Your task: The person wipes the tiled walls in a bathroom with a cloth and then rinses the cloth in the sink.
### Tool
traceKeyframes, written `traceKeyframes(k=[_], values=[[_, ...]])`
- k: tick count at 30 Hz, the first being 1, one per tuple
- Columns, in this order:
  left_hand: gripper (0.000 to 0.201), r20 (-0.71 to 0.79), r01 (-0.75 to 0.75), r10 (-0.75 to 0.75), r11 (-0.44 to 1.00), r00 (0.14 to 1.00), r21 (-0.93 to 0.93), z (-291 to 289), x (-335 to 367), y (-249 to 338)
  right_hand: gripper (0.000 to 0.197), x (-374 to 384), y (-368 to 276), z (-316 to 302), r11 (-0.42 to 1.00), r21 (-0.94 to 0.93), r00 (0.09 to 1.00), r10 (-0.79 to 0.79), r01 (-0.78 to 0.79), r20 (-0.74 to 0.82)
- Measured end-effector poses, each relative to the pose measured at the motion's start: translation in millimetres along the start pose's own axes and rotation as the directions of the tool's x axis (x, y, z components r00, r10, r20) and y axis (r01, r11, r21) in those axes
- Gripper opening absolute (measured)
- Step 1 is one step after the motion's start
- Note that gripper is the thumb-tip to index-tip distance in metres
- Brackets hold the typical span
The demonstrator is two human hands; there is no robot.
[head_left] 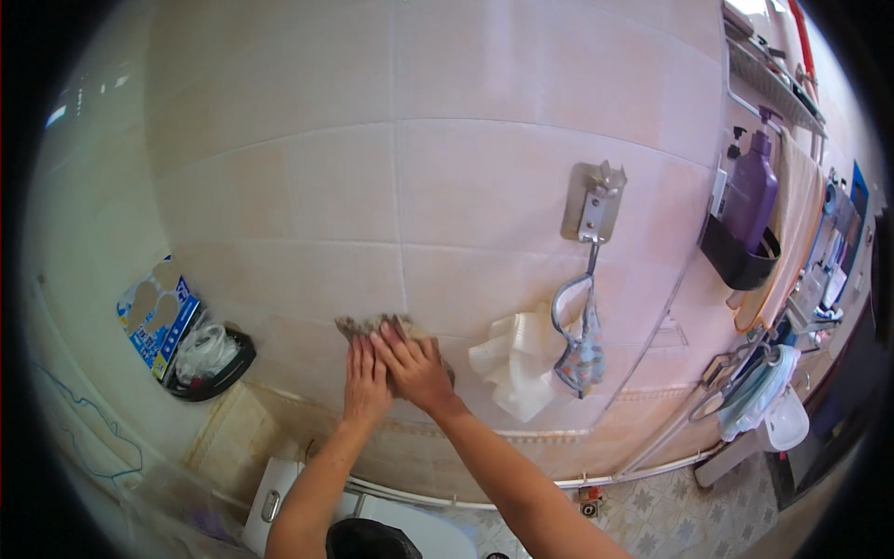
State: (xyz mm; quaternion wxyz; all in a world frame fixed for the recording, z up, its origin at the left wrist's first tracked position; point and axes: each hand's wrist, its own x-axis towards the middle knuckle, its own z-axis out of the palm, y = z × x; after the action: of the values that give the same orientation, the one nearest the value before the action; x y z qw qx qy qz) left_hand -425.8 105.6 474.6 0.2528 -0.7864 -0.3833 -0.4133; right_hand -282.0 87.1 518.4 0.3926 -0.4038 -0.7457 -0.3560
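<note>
Both hands are together low on the pale pink tiled wall (335, 186), pressing a greyish-brown rag (352, 326) against it. My left hand (368, 384) has its fingers straight and close together, their tips at the rag's lower left part. My right hand (419, 373) lies beside and partly over the left, its palm and fingers holding the rag to the tiles. Ruffled rag edges show above the fingers and by the right wrist; the rest is hidden. A little to the right, a cream cloth (521, 363) and a patterned fabric piece with a loop (584, 349) hang on the wall.
A metal hook (594, 214) is fixed above the hanging cloths. At left, a black corner holder (219, 373) carries a plastic bag and a blue package (158, 317). A purple pump bottle (750, 191) stands in a black rack at right. Below are a white toilet (410, 524) and pipe (549, 484).
</note>
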Motion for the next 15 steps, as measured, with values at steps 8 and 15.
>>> traceKeyframes(k=[8, 15], values=[[0.062, 0.163, -0.087, 0.099, 0.993, 0.982, -0.077, 36, -48, 75, 0.054, -105, 42, -30, 0.878, -0.371, 0.931, -0.188, 0.302, 0.312], [0.037, 0.221, -0.266, 0.32, 0.933, 0.921, -0.242, 77, -71, 166, 0.046, -233, 74, -70, 0.967, -0.101, 0.814, 0.253, -0.236, 0.522]])
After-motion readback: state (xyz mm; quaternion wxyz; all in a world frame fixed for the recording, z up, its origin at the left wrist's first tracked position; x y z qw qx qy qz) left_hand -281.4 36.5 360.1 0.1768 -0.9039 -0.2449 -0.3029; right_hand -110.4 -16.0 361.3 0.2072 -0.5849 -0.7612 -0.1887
